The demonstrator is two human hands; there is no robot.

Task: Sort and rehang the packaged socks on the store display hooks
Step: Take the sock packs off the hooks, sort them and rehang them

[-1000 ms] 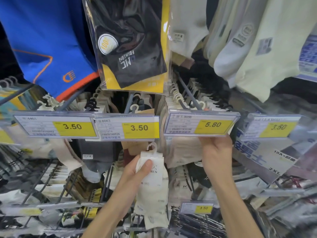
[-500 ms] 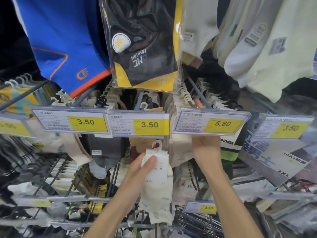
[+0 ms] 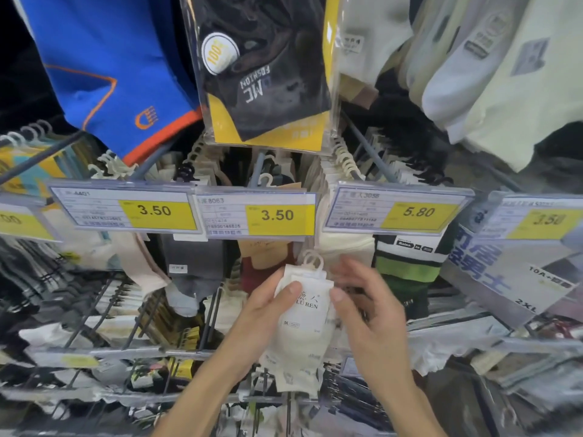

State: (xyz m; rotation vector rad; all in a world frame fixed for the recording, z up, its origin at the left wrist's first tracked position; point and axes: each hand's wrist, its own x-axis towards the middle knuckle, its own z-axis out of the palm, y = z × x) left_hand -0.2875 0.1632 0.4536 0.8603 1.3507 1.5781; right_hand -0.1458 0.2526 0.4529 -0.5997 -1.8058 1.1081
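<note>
Count: 2 hands, left (image 3: 262, 313), right (image 3: 369, 313). 1 white sock pack (image 3: 303, 329) held. 5 price tags (image 3: 126, 209) visible, 1 cut off at left.

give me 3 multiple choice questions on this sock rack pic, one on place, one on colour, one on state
1. Where is the white sock pack?
A. on the hook behind the 5.80 tag
B. in the hands, below the middle 3.50 tag
C. on the floor

2. What colour is the price part of the tags?
A. yellow
B. red
C. green

3. How is the pack held?
A. left hand only, right hand at a tag
B. by neither hand
C. left hand grips it, right thumb at its edge

Answers:
1 B: it sits under the middle 3.50 tag, its hanger loop free of any hook.
2 A: the 5.80 tag is yellow too.
3 C: left hand clasps it; right hand meets its right edge.
</note>
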